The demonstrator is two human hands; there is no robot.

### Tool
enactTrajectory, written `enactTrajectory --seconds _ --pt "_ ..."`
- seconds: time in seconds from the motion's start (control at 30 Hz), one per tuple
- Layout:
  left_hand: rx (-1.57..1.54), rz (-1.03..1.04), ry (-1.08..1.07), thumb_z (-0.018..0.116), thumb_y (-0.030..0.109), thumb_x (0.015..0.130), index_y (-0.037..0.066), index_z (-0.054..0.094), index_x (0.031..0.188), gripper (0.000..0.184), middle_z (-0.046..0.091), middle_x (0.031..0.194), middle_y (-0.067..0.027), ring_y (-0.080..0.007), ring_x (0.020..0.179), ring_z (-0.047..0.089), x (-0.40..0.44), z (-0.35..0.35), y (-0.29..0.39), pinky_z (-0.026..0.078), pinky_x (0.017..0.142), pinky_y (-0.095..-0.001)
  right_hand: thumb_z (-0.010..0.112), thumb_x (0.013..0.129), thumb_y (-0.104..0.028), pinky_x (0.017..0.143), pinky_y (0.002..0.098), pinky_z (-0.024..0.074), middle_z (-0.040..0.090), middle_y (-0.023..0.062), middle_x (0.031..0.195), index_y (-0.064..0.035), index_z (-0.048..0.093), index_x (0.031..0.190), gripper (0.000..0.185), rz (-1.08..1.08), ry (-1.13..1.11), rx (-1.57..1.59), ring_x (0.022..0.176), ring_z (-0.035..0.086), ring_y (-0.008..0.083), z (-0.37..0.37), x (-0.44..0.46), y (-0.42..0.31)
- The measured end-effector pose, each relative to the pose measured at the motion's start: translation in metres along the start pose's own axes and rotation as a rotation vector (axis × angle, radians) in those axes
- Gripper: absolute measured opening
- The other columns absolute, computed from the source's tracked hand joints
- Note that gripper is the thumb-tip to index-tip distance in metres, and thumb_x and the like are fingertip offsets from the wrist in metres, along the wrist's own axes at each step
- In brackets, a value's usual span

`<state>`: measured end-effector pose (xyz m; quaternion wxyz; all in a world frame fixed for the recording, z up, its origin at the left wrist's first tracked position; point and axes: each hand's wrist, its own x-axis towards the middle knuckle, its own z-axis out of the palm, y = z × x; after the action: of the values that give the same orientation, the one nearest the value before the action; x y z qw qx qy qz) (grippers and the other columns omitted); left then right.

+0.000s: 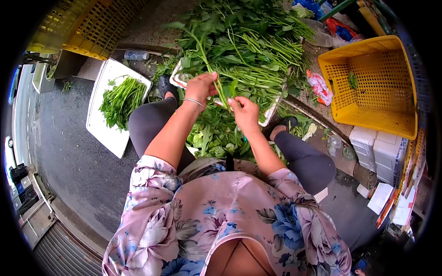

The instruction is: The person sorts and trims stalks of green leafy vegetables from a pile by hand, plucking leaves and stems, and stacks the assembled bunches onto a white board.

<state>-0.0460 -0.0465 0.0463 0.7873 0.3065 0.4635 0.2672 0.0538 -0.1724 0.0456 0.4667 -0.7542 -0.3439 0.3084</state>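
Observation:
My left hand [201,88] is closed round the stem of a leafy green vegetable [206,55], whose top reaches up and to the left. Lower on the same stalk, my right hand [244,112] pinches its end, with a leaf close to the fingertips. Beyond both hands spreads a big heap of leafy green stalks [258,50], partly on a white foam tray [176,76]. Loose leaves [216,131] lie below my hands, between my legs. To the left, a bunch of trimmed greens [123,102] rests on a white foam lid [110,140].
A yellow plastic basket [368,115] with a leaf inside stands at the right, above white foam boxes [389,149]. More yellow crates [94,30] are at the upper left. A plastic bottle [136,55] lies near the white lid. A red-and-white plastic bag [319,87] lies beside the basket.

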Motion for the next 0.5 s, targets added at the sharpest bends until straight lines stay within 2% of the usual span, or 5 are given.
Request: enactTrajectory --seconds 0.2,0.27,0.4,0.47,0.5 --pt "-0.171 0.183 0.096 0.046 0.021 0.088 0.003 0.045 0.083 0.019 0.054 0.079 -0.0084 -0.0233 0.073 0.060 0.002 -0.005 0.031 0.052 0.065 -0.0334 0.063 0.074 -0.019 0.051 0.0300 0.0404 0.057 0.0081 0.056 -0.0021 0.063 0.076 0.017 0.131 -0.159 -0.182 0.049 0.049 0.0152 -0.011 -0.032 0.037" --pt "-0.176 0.121 0.041 0.041 0.022 0.091 0.005 0.041 0.087 0.018 0.055 0.081 -0.0085 -0.0256 0.079 0.061 0.002 -0.005 0.030 0.052 0.066 -0.0377 0.068 0.070 -0.024 0.060 0.0302 0.0461 0.058 0.0091 0.060 -0.0018 0.064 0.093 0.032 0.124 -0.496 -0.267 0.057 0.057 0.0182 -0.018 -0.040 0.071" --pt "-0.152 0.011 0.137 0.037 0.023 0.092 0.007 0.037 0.091 0.016 0.052 0.076 -0.0062 -0.0227 0.069 0.059 -0.001 -0.004 0.016 0.050 0.064 -0.0410 0.066 0.073 -0.028 0.063 0.0334 0.0458 0.057 0.0111 0.072 -0.0037 0.053 0.112 0.048 0.214 -0.160 -0.338 0.069 0.058 0.0219 -0.044 0.025 0.014" --pt "-0.313 0.098 0.198 0.035 0.025 0.093 0.010 0.036 0.093 0.015 0.045 0.067 -0.0036 -0.0181 0.056 0.050 0.006 -0.011 0.011 0.048 0.059 -0.0403 0.063 0.075 -0.027 0.062 0.0368 0.0452 0.056 0.0109 0.080 -0.0082 0.057 0.105 0.036 -0.274 0.246 -0.707 0.071 0.057 0.0238 -0.044 0.071 0.027" --pt "-0.314 0.067 0.283 0.039 0.029 0.091 0.013 0.037 0.094 0.016 0.037 0.059 -0.0024 -0.0153 0.046 0.039 0.007 -0.008 0.012 0.043 0.049 -0.0367 0.063 0.075 -0.027 0.062 0.0368 0.0452 0.056 0.0109 0.080 -0.0082 0.057 0.105 0.036 -0.280 0.251 -0.700 0.071 0.057 0.0238 -0.044 0.086 0.030"
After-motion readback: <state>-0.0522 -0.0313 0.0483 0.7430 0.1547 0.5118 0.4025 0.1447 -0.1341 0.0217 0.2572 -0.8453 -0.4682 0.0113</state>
